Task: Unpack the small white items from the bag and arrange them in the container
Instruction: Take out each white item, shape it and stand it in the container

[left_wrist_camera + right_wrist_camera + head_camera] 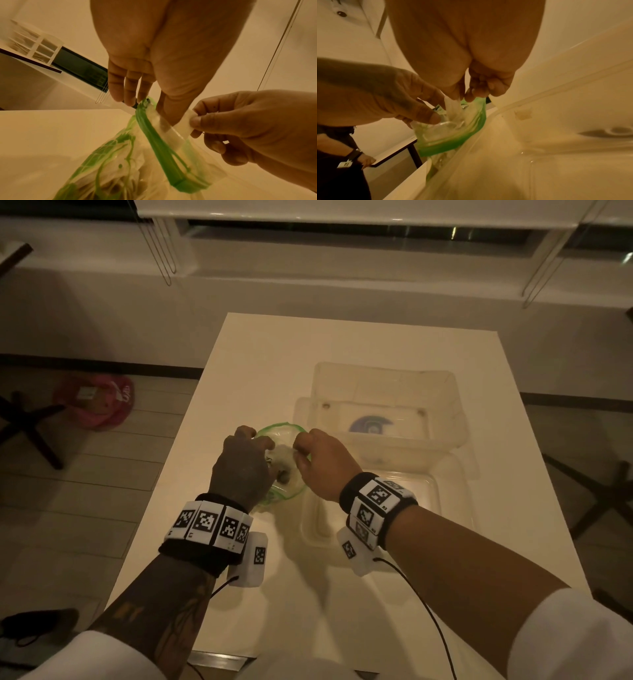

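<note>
here both grips pinch the bag (pixel 286 440) rim — left hand (pixel 239 463), right hand (pixel 322 463) — mouth spread apart.

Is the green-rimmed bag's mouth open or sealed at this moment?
Open. The bag has its green rim spread into a loop in the head view, the left hand and right hand each pinching one side.
</note>
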`<state>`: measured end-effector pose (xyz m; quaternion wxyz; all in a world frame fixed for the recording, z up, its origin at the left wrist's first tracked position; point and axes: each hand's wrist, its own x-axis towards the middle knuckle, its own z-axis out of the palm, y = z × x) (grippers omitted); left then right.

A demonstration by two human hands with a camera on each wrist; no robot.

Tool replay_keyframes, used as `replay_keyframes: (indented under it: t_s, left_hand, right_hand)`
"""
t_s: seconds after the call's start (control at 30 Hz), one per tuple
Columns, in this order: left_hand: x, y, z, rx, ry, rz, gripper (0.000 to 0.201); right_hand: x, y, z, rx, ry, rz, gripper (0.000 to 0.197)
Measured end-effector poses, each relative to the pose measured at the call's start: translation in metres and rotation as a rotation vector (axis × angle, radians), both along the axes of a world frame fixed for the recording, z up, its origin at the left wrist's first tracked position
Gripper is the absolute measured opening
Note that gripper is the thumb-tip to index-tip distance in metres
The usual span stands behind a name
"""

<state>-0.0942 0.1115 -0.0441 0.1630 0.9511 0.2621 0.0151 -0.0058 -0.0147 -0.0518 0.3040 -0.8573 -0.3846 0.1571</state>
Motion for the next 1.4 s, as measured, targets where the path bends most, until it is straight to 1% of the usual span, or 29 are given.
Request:
replay_keyframes:
  t_s: [0.13, 0.2, 0.3, 0.4, 0.5, 0.6, 0.67, 0.8, 0.87, 0.97, 1.03, 1.1, 1.17, 1.23, 1.3, 1.4]
  left_hand:
    - [0.004, -0.006, 0.006, 0.071, -0.023, -0.004, 0.051]
    - [0.008, -0.010, 0.011, 0.071, -0.082, -0.031, 0.053]
    - [0.015, -0.019, 0.019, -0.056, -0.213, -0.123, 0.044]
    - [0.023, -0.031, 0.027, -0.163, -0.266, -0.200, 0.032]
    - [0.029, -0.039, 0.032, -0.283, -0.281, -0.212, 0.017]
    - [0.033, -0.048, 0.034, -0.343, -0.266, -0.259, 0.010]
    - [0.035, -0.054, 0.033, -0.430, -0.268, -0.273, 0.009]
    - [0.040, -0.064, 0.035, -0.635, -0.284, -0.205, 0.006]
    - [0.041, -0.069, 0.037, -0.739, -0.299, -0.169, 0.007]
    - [0.042, -0.075, 0.041, -0.867, -0.311, -0.119, 0.009]
    - [0.043, -0.079, 0.042, -0.878, -0.291, -0.117, 0.010]
    - [0.045, -0.083, 0.042, -0.833, -0.276, -0.106, 0.018]
    - [0.046, -0.088, 0.038, -0.764, -0.294, -0.047, 0.028]
    - [0.046, -0.093, 0.033, -0.734, -0.343, 0.018, 0.026]
    - [0.048, -0.100, 0.031, -0.756, -0.323, 0.020, 0.024]
    - [0.050, -0.112, 0.032, -0.881, -0.271, -0.006, 0.026]
  right_hand:
    - [0.007, -0.014, 0.006, 0.061, 0.077, -0.036, 0.014]
    - [0.011, -0.022, 0.009, 0.067, 0.096, -0.044, 0.013]
    - [0.018, -0.035, 0.015, 0.073, 0.108, -0.022, 0.009]
    - [0.025, -0.048, 0.022, 0.049, 0.118, 0.009, 0.006]
    - [0.029, -0.063, 0.030, 0.037, 0.099, 0.003, 0.006]
    - [0.033, -0.076, 0.036, 0.064, 0.079, -0.019, 0.008]
    - [0.034, -0.084, 0.038, 0.088, 0.077, -0.046, 0.008]
    - [0.038, -0.101, 0.037, 0.165, 0.149, -0.107, 0.005]
    - [0.039, -0.109, 0.037, 0.173, 0.168, -0.125, 0.004]
    - [0.037, -0.119, 0.039, 0.174, 0.179, -0.143, 0.010]
    - [0.036, -0.123, 0.039, 0.178, 0.194, -0.164, 0.010]
    - [0.035, -0.125, 0.039, 0.181, 0.190, -0.193, 0.005]
    - [0.034, -0.126, 0.037, 0.188, 0.143, -0.239, 0.004]
    - [0.032, -0.127, 0.036, 0.195, 0.078, -0.277, 0.006]
    - [0.030, -0.127, 0.035, 0.191, 0.020, -0.292, 0.009]
    - [0.027, -0.129, 0.032, 0.179, -0.031, -0.285, 0.009]
